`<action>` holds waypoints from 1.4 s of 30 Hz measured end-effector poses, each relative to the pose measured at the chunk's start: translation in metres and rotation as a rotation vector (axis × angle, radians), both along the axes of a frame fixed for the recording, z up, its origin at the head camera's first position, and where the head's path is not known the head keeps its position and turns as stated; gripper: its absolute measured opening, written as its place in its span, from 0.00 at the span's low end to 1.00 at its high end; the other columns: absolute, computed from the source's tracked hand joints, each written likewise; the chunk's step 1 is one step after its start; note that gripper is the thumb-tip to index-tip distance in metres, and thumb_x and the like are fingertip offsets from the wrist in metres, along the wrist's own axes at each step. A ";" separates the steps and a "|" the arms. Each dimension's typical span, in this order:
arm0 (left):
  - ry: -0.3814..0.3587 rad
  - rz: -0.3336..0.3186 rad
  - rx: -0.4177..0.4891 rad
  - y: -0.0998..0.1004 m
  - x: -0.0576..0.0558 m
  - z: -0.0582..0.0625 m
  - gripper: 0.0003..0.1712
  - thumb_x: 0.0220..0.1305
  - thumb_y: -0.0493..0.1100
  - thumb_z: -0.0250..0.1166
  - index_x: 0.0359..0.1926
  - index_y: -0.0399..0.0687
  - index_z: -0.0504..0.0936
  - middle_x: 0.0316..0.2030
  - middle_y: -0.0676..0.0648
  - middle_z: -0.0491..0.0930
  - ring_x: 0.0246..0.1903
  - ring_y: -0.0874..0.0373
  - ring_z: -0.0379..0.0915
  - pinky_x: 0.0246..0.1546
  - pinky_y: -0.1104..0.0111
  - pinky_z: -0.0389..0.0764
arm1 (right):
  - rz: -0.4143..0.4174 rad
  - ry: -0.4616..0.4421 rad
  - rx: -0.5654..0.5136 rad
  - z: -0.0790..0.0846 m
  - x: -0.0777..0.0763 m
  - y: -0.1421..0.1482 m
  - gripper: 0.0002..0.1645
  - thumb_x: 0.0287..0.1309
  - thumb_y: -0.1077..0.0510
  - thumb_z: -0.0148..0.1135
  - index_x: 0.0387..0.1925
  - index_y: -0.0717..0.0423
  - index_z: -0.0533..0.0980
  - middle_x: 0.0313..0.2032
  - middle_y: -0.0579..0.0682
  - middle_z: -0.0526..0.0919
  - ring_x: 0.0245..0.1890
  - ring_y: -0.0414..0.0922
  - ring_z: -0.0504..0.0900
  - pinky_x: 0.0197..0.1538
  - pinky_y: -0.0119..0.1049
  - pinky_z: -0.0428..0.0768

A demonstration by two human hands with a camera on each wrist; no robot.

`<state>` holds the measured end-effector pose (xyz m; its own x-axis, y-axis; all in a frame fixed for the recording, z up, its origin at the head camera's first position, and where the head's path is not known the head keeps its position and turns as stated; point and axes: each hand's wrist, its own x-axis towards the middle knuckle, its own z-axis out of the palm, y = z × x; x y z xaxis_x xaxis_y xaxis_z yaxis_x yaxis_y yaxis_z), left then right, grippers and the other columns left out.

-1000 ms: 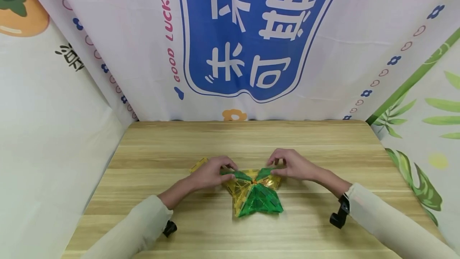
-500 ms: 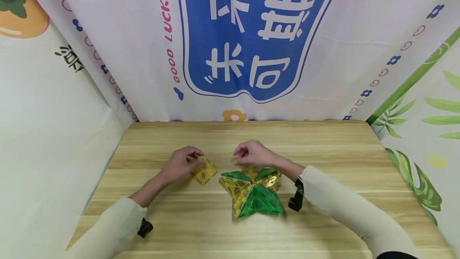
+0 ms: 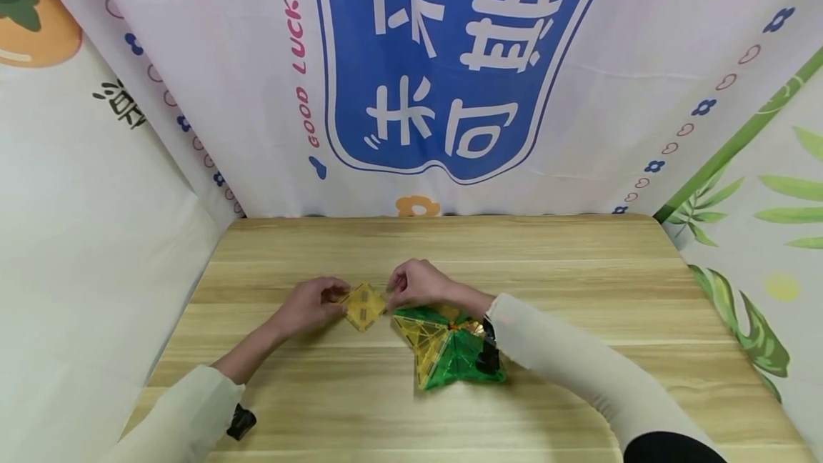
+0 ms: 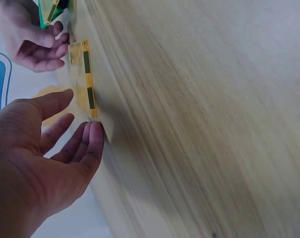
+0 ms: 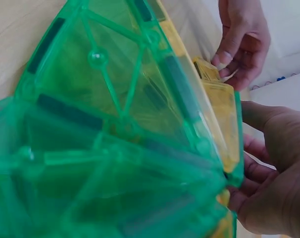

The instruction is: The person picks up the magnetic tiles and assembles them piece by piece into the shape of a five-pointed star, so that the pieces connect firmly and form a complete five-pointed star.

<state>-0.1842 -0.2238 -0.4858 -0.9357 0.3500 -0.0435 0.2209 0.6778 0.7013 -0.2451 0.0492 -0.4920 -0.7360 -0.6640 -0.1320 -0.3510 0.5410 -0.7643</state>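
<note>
In the head view, a see-through yellow diamond-shaped magnetic tile piece lies on the wooden table. My left hand is at its left corner, fingers loosely bent; the left wrist view has the fingertips right at the end of the tile piece. My right hand reaches across to the right corner, its fingers bent and close to the piece. Below the right hand stands a star-like build of green and yellow magnetic tiles, partly covered by the right wrist. Its green side fills much of the right wrist view.
The wooden table ends at a printed white cloth hung behind it. More cloth hangs along both sides. A black wrist mount on the right arm overlaps the tile build in the head view.
Both hands have left the star-like build and moved left to the yellow tile piece. The left hand went there first; the right hand crossed over the build. The build stays in place.
</note>
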 end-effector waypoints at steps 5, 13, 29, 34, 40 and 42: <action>-0.023 0.022 -0.021 0.005 -0.002 0.000 0.20 0.63 0.32 0.73 0.55 0.30 0.84 0.51 0.35 0.86 0.46 0.48 0.84 0.49 0.57 0.87 | -0.026 0.001 0.031 -0.002 0.003 -0.008 0.20 0.53 0.54 0.84 0.45 0.59 0.87 0.28 0.42 0.88 0.28 0.35 0.84 0.40 0.29 0.83; -0.044 0.018 -0.002 0.015 -0.009 0.001 0.18 0.65 0.33 0.72 0.55 0.31 0.85 0.50 0.37 0.87 0.47 0.47 0.85 0.51 0.56 0.86 | -0.056 0.056 0.072 -0.005 0.000 -0.011 0.21 0.51 0.53 0.85 0.45 0.56 0.87 0.28 0.40 0.87 0.28 0.34 0.83 0.40 0.31 0.82; -0.147 0.111 0.136 0.042 -0.028 -0.003 0.13 0.73 0.33 0.66 0.55 0.32 0.85 0.50 0.38 0.87 0.50 0.48 0.83 0.51 0.61 0.84 | -0.154 0.118 0.101 -0.004 -0.011 0.007 0.19 0.57 0.61 0.81 0.50 0.60 0.87 0.46 0.52 0.90 0.47 0.47 0.87 0.55 0.41 0.85; -0.122 0.142 0.145 0.052 -0.036 -0.009 0.14 0.70 0.30 0.68 0.54 0.34 0.85 0.53 0.37 0.85 0.52 0.46 0.84 0.52 0.58 0.85 | -0.190 0.078 0.077 -0.005 -0.013 0.012 0.19 0.58 0.64 0.79 0.51 0.61 0.85 0.47 0.53 0.89 0.48 0.48 0.87 0.54 0.40 0.86; -0.173 0.164 0.216 0.060 -0.040 -0.015 0.16 0.69 0.27 0.67 0.55 0.36 0.86 0.58 0.37 0.83 0.58 0.43 0.80 0.59 0.55 0.83 | -0.194 0.038 0.037 -0.006 -0.013 0.017 0.21 0.58 0.65 0.78 0.53 0.62 0.83 0.48 0.54 0.87 0.46 0.47 0.86 0.51 0.38 0.86; -0.193 0.162 0.238 0.064 -0.042 -0.016 0.16 0.69 0.28 0.67 0.56 0.37 0.87 0.59 0.38 0.84 0.61 0.43 0.79 0.61 0.55 0.81 | -0.211 0.025 0.012 -0.007 -0.012 0.019 0.22 0.57 0.65 0.79 0.53 0.62 0.82 0.47 0.53 0.86 0.46 0.47 0.85 0.52 0.38 0.86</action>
